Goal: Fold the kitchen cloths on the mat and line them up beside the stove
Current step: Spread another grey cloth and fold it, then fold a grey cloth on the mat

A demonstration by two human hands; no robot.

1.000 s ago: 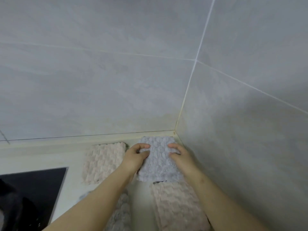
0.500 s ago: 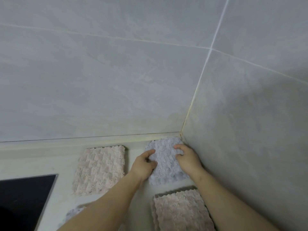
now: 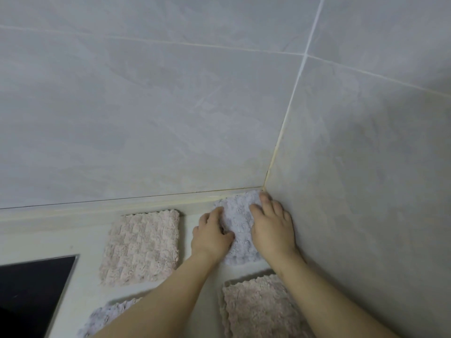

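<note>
A folded pale lilac cloth [image 3: 238, 222] lies in the far right corner of the counter, against both tiled walls. My left hand [image 3: 211, 234] rests on its left edge, fingers loosely bent with the tips on the fabric. My right hand [image 3: 272, 224] presses flat on its right side, fingertips reaching the wall corner. A folded pink cloth [image 3: 142, 247] lies to the left. Another pink cloth [image 3: 256, 306] lies nearer me on the right. A second lilac cloth [image 3: 107, 318] shows at the bottom, partly under my left forearm.
The black glass stove [image 3: 31, 291] fills the lower left. The pale counter [image 3: 200, 289] runs between the cloths. Grey tiled walls [image 3: 170, 106] close the back and right side.
The lilac cloth has been pushed deeper into the corner with both hands on it. My right hand has slid forward along the wall and flattened. The view has tilted and shifted.
</note>
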